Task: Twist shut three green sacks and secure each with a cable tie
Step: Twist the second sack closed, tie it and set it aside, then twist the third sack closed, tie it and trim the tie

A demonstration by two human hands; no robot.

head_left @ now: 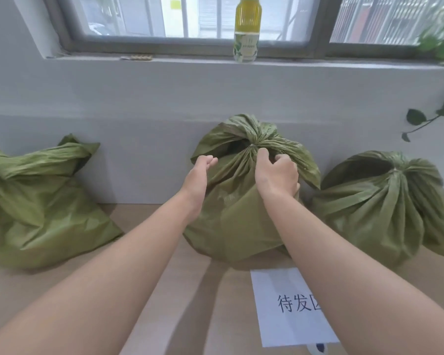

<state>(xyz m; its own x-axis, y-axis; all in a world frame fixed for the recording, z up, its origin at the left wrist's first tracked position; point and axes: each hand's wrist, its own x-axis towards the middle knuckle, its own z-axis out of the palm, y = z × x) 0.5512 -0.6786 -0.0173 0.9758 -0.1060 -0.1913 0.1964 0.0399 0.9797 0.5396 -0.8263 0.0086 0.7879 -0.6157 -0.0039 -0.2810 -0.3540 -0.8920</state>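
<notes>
Working the middle sack [231, 221], which sits on the floor [164, 290] against the wall, between the other two.

- Right hand [277, 175]: fingers [263, 153] curled into the folds right at the gathered neck, pinching the cloth.
- Left hand [199, 175]: fingers loose and fairly straight, gripping nothing, at the sack's left shoulder. Can't tell if it touches.
- Middle sack: neck bunched and twisted to a tight point, top flared above it. Tie itself is too small to make out, so can't confirm it's on.
- Right sack [385, 208]: neck pulled in to a point with pleats fanning down. Looks closed, tie not readable either.
- Left sack [36, 201]: slumped, top folded over loosely, no twist visible. My read is it's not yet done.

Estimate: one sack likely finished, the middle one at or near the tying step, one left to go. No loose ties in view.

Also there: paper sign [287, 303] on the floor in front, bottle [245, 29] on the windowsill [164, 60].
</notes>
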